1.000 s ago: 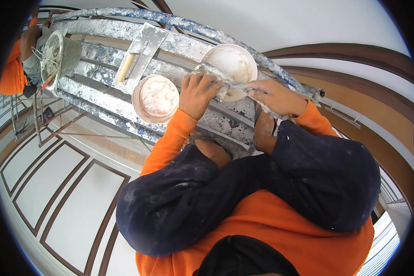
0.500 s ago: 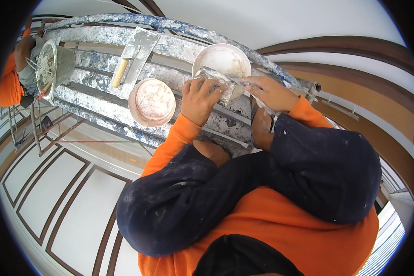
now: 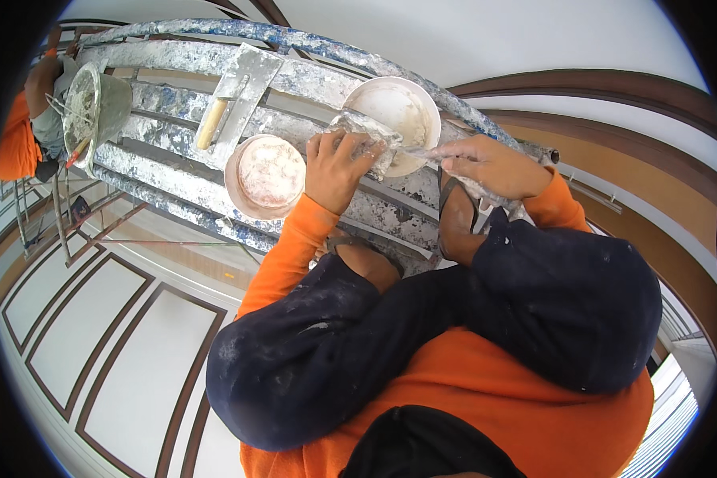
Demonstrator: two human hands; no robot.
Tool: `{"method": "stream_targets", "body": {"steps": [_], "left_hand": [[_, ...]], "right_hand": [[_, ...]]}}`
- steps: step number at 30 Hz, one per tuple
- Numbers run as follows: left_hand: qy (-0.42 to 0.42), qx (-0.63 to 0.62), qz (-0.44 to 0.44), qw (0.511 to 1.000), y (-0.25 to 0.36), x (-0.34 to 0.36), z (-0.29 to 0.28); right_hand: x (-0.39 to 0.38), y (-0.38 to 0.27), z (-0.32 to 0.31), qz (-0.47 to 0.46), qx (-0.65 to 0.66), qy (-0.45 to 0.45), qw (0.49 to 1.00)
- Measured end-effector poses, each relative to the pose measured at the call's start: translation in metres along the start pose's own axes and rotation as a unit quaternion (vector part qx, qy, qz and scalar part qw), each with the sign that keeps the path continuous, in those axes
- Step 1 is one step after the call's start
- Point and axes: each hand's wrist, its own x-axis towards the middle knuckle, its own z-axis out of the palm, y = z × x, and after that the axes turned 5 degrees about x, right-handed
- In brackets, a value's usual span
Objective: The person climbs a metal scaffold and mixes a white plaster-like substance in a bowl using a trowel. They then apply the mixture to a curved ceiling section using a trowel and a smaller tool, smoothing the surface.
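Observation:
My left hand (image 3: 336, 169) is closed on a plaster-caked, grey-white boxy thing (image 3: 360, 127) whose kind I cannot make out. Its far end overlaps the near rim of a white bowl (image 3: 418, 89) with pale residue inside. Pinched in my right hand (image 3: 498, 166) is a thin-bladed scraper (image 3: 416, 151), its tip pointing left and close to the boxy thing; its handle is mostly hidden by my fingers. Beside my left hand stands a second bowl (image 3: 271, 166), full of whitish plaster.
The slatted scaffold platform (image 3: 167, 102) is splattered with plaster and has gaps between its planks. A wooden-handled trowel (image 3: 245, 84) lies flat on it. Farther left stands a plaster-coated bucket (image 3: 113, 107), with another person (image 3: 20, 139) in orange behind it. My sandalled feet (image 3: 458, 215) rest on the planks.
My hands have drawn a little apart, the left shifting left and the right moving right. More of the scraper's blade shows between them.

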Motion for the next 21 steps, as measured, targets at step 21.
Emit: {"method": "stream_targets", "body": {"steps": [21], "left_hand": [[-0.012,-0.117,0.084,0.989,0.005,-0.009,-0.014]], "right_hand": [[0.011,-0.004,0.004,-0.068,-0.027,-0.028,0.997]]}}
